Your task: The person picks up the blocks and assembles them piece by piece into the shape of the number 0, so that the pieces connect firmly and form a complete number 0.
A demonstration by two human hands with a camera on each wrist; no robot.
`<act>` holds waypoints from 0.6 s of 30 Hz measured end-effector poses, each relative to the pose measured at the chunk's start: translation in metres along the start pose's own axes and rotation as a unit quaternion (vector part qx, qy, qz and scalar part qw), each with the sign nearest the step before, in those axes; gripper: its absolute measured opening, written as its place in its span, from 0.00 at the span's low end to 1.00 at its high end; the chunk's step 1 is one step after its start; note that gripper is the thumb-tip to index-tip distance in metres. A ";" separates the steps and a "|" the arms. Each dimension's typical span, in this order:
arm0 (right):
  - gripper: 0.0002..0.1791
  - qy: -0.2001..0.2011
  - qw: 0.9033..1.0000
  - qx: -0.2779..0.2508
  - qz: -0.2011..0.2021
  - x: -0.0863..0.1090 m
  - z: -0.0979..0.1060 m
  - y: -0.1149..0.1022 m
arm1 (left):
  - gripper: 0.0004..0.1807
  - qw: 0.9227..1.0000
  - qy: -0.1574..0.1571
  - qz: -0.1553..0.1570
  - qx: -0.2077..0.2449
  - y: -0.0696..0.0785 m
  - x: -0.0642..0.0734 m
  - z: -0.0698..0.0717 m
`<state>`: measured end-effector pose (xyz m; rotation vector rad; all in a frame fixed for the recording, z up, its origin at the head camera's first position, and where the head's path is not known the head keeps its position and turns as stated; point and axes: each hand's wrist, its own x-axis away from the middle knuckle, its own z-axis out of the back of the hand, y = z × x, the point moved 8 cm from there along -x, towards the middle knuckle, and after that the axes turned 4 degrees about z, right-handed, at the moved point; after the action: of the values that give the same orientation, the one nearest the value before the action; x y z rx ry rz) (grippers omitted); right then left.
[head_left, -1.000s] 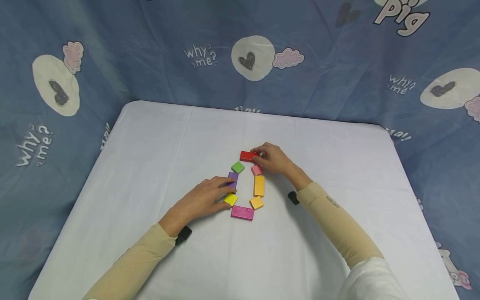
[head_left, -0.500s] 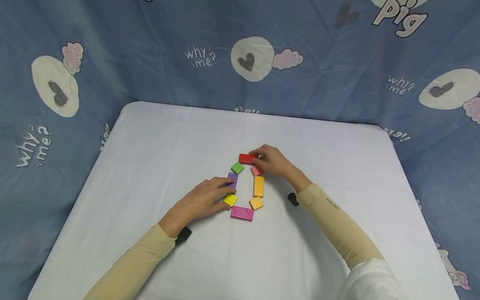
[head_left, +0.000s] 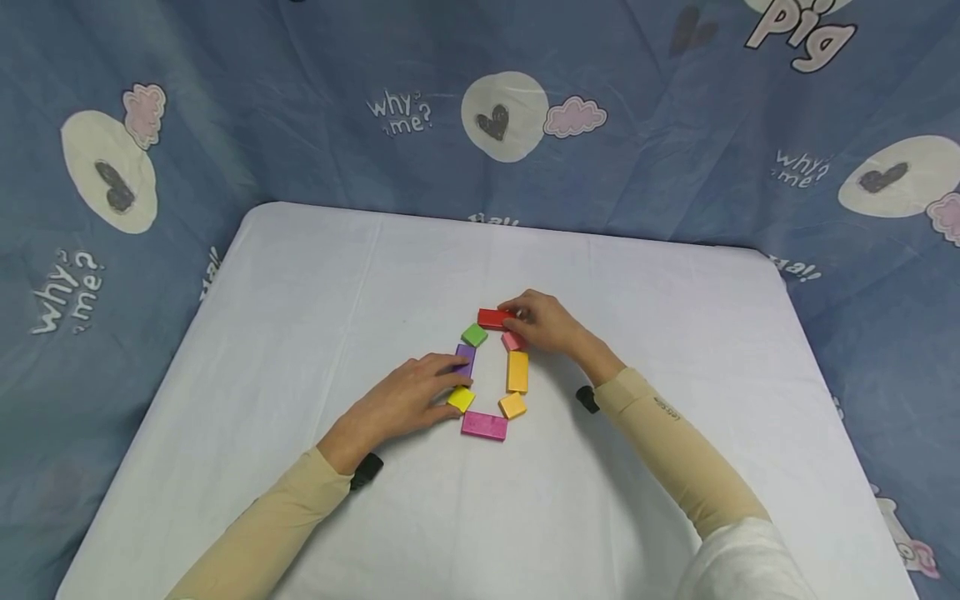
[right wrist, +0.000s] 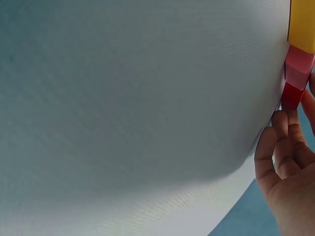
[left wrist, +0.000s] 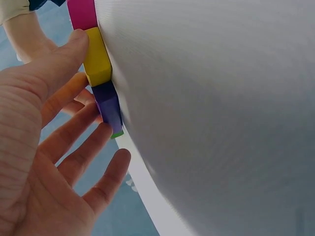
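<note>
Colored blocks form a closed, elongated ring on the white table. At its far end lies a red block [head_left: 491, 318], its right end pinched between thumb and fingers of my right hand [head_left: 551, 322]. My left hand [head_left: 401, 398] lies along the left side, fingers extended and spread. Its fingertips touch the purple block [head_left: 466, 353], and the thumb is at the yellow block [left wrist: 98, 61]. A green block [head_left: 474, 335] sits between purple and red. Down the right side run a pink block [right wrist: 299, 68], a long amber block [head_left: 517, 372] and a small orange block [head_left: 513, 406]. A magenta block [head_left: 484, 426] closes the near end.
The white cloth-covered table [head_left: 360, 533] extends around the ring on every side. Behind and beside it hangs a blue printed curtain [head_left: 300, 108]. Dark wrist devices show under both wrists, the left device [head_left: 367, 472] and the right device [head_left: 587, 398].
The red block and my right hand have shifted slightly toward me, bringing the block closer to the green and pink ones. My left hand stays in place.
</note>
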<state>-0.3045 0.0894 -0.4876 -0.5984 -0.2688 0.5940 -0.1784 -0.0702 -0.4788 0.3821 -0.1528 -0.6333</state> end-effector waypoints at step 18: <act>0.21 0.052 0.998 -0.025 -0.018 0.010 0.012 0.002 | 0.29 1.000 -0.002 0.003 0.000 -0.001 0.000 0.002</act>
<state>-0.3020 0.1024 -0.4782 -0.6688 -0.1968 0.5204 -0.1797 -0.0715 -0.4773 0.3811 -0.1574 -0.6271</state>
